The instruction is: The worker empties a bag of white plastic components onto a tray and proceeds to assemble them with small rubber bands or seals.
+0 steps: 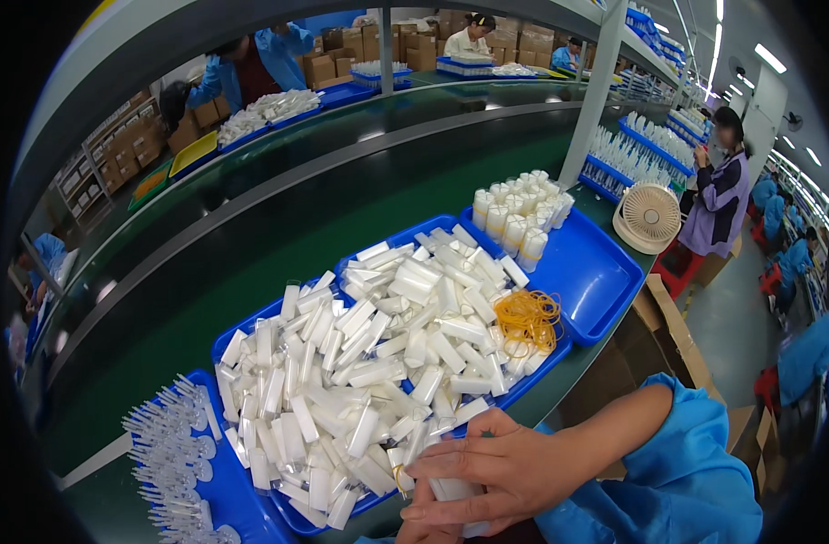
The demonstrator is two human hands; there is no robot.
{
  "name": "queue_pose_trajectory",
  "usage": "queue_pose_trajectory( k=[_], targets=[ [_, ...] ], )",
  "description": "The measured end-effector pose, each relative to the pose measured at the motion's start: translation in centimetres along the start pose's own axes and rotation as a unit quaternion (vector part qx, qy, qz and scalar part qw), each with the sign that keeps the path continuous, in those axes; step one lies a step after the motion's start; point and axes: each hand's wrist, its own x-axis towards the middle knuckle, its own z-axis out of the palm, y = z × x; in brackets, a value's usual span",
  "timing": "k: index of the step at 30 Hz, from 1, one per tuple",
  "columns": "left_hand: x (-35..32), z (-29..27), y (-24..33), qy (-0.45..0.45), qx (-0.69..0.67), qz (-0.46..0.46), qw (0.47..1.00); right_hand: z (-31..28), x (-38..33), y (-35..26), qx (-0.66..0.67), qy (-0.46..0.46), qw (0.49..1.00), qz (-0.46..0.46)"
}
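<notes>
Both hands' (487,480) grip clamped on bundled white tubes (455,494), beside blue trays (605,272) heaped with tubes

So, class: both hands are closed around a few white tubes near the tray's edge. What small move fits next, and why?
Probably wrap the yellow band round the white tubes: the right hand and left hand hold them bunched, with the band already against them and more rubber bands on the pile.

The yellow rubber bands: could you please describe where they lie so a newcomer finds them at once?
Start at the green conveyor belt and find the middle blue tray heaped with white tubes. At the heap's right edge lies a loose tangle of yellow rubber bands, the only yellow, stringy thing among the stiff white pieces.
</notes>
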Motion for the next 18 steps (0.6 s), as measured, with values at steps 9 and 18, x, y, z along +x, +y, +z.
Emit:
queue_pose_trajectory(
  k=[9,18],
  targets=[
    [0.7,0.0,-0.2,-0.002,0.051,0.014,0.999,0.4,-5.2,8.2,-0.187,0.113,0.912,0.347],
    [0.4,0.6,0.6,0.061,0.088,-0.051,0.993,1.2,-6.3,12.5,-0.326,0.121,0.855,0.385]
  ],
)
